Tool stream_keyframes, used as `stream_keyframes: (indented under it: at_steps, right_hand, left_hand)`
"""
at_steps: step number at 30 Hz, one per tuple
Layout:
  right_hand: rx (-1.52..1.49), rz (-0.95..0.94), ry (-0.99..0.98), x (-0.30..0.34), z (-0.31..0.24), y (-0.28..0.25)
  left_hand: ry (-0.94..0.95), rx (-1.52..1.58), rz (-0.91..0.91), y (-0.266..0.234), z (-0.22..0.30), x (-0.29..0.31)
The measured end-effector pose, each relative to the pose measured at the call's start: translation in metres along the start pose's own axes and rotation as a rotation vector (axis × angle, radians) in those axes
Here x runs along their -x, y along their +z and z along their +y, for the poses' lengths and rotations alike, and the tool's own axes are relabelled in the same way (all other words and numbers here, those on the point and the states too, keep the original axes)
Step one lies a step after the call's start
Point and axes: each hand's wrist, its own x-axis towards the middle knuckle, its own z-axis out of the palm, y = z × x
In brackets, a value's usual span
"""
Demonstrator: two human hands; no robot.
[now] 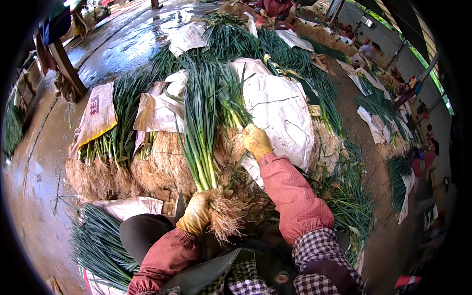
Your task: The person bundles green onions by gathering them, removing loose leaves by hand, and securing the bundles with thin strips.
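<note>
My left hand [196,212], in a yellowish work glove, is closed round the lower stalks of a bunch of green onions [201,137]. Its long dark leaves point away from me, and its tangled pale roots hang beside the glove. Farther ahead and to the right, my right hand [256,141], gloved the same way, has its fingers curled at the base of other green onion stalks [236,115]. Those stalks lie on the pile next to a large white sack [278,110]. The glove hides exactly how many stalks it grips.
More rooty green onions [101,167] lie in a row at the left, partly under a printed sack [98,115]. Trimmed bundles [101,241] rest by my left knee [145,236]. Loose leaves [351,196] litter the right side. Another person [276,7] sits beyond the pile.
</note>
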Motion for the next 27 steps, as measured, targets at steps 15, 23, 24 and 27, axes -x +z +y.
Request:
stream_keyframes:
  at_steps: [15, 23, 24, 27]
  right_hand:
    - [-0.213, -0.258, 0.121, 0.093, -0.048, -0.004]
    - [0.294, -0.067, -0.417, 0.134, -0.051, 0.005]
    - [0.071, -0.117, -0.387, 0.149, -0.059, 0.001]
    - [-0.067, -0.008, -0.541, 0.181, -0.051, -0.012]
  left_hand:
    - [0.101, -0.25, 0.022, -0.037, -0.03, -0.023]
    - [0.179, -0.34, -0.007, -0.031, -0.025, -0.007]
    - [0.176, -0.291, 0.038, -0.031, -0.024, -0.008]
    - [0.182, -0.221, 0.17, -0.015, -0.024, -0.009]
